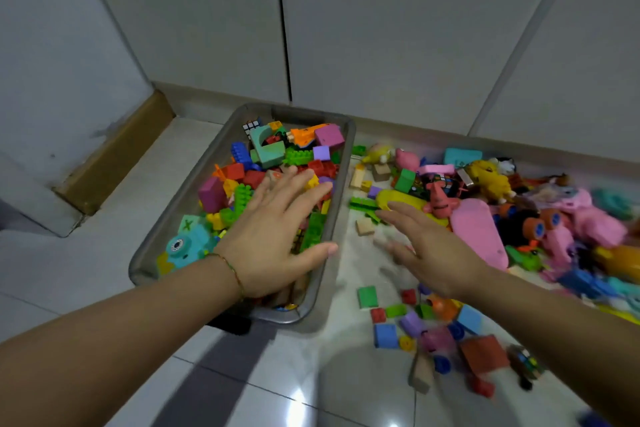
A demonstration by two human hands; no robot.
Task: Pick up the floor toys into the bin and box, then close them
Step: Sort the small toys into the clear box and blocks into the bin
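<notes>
— Where is the bin?
— Centre of the frame: a grey plastic bin heaped with building blocks. The left hand lies spread over them, fingers straight.
— And the right hand?
— Open, holding nothing, blurred, above the tiled floor just right of the bin.
— What crowds it?
— A toy pile at right, with a pink oval board nearest. Loose blocks lie at lower right.
</notes>
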